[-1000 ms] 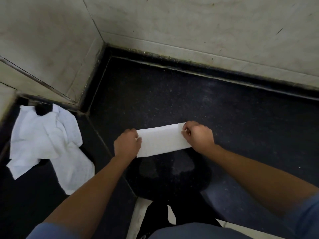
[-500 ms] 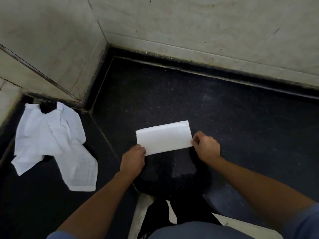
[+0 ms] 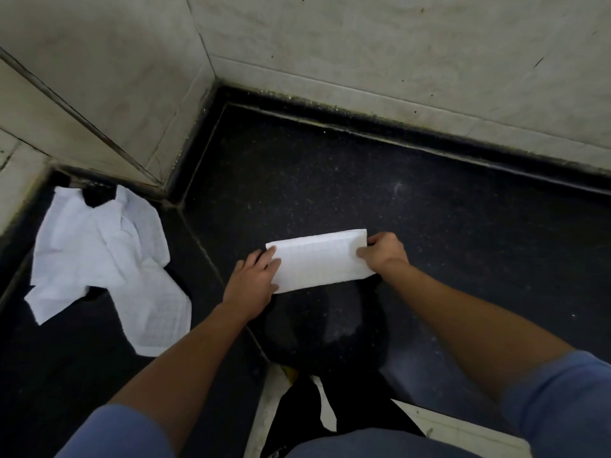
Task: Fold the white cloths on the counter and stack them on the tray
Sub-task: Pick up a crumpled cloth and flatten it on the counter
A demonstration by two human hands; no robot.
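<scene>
At frame ctr a folded white cloth point(image 3: 319, 261) lies flat on the dark counter point(image 3: 429, 209), L hand point(image 3: 253, 280) w/ fairly straight fingers resting on its left end, R hand point(image 3: 385, 254) w/ curled fingers pinching its right end, & a crumpled heap of unfolded cloths point(image 3: 102, 259) sits mid-left.

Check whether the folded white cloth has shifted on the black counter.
No. The folded white cloth stays just right of the counter seam, as before.
</scene>
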